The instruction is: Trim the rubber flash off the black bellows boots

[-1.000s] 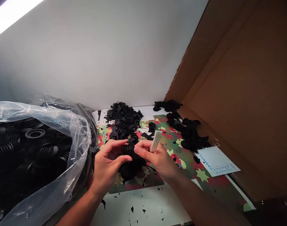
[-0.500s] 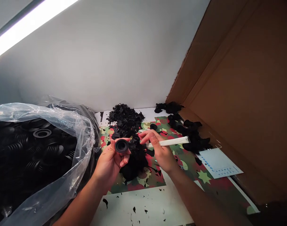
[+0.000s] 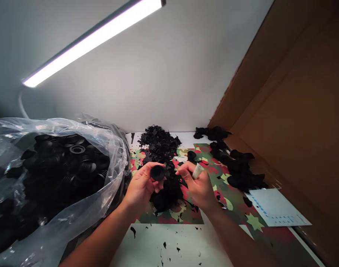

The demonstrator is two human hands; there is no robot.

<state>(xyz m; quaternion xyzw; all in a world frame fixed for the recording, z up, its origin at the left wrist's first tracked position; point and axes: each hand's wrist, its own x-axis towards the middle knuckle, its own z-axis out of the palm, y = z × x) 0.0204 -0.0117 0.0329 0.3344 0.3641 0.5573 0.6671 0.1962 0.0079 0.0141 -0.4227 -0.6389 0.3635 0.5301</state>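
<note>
We grasp the round black rubber part point(image 3: 157, 172) in our left hand point(image 3: 138, 188), its opening facing us, near our right hand point(image 3: 202, 190), which clasps a pale handle point(image 3: 198, 171) above the worktop point(image 3: 147, 252).

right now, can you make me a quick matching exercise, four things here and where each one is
1. round black part
2. pale stick
3. card with blue marks
4. heaped black parts

A. in the right hand
B. inside the clear plastic bag
C. in the left hand
D. near the cardboard panel

Pairs: 1-C, 2-A, 3-D, 4-B
</note>
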